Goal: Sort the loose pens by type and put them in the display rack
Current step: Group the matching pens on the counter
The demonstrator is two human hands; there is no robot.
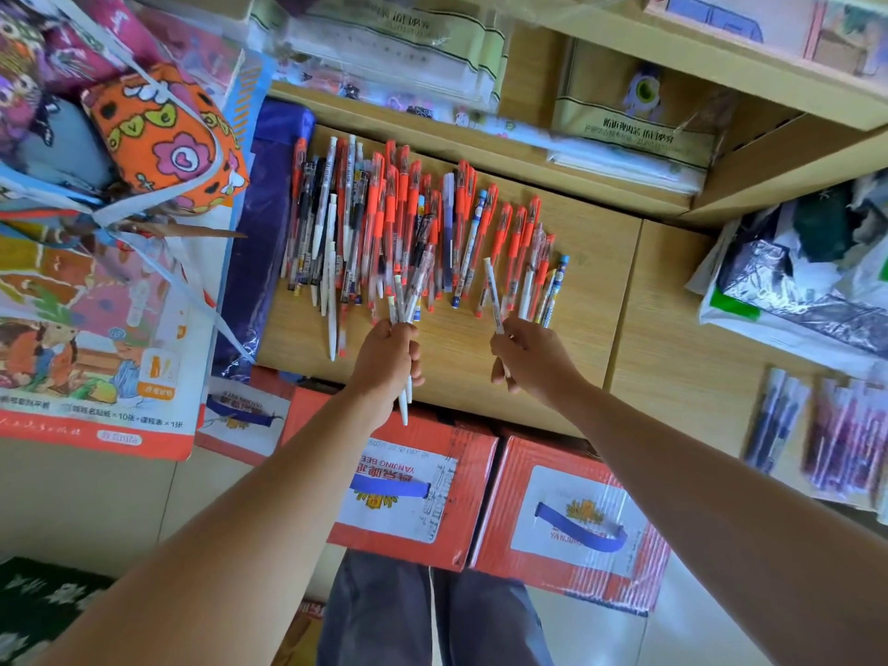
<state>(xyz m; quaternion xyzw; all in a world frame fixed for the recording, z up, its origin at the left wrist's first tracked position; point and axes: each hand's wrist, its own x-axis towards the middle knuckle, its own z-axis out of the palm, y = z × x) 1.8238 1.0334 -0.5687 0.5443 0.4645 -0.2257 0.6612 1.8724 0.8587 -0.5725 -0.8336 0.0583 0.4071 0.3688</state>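
A heap of loose pens [413, 223], mostly with red caps and some white, black or blue, lies spread on a wooden shelf top [591, 300]. My left hand [387, 362] grips a small bundle of white pens [402, 300] at the heap's near edge; their tips stick out below my fist. My right hand [533, 358] pinches a single white pen [494, 295] and holds it tilted just above the heap's right side. No display rack shows in this view.
Two red and white cardboard boxes [567, 516] stand on the floor under the shelf edge. Packs of pens [826, 435] lie at the right. Patterned pencil cases [158, 132] and sticker books [86, 338] crowd the left. Shelves with wrapped stationery [629, 132] rise behind.
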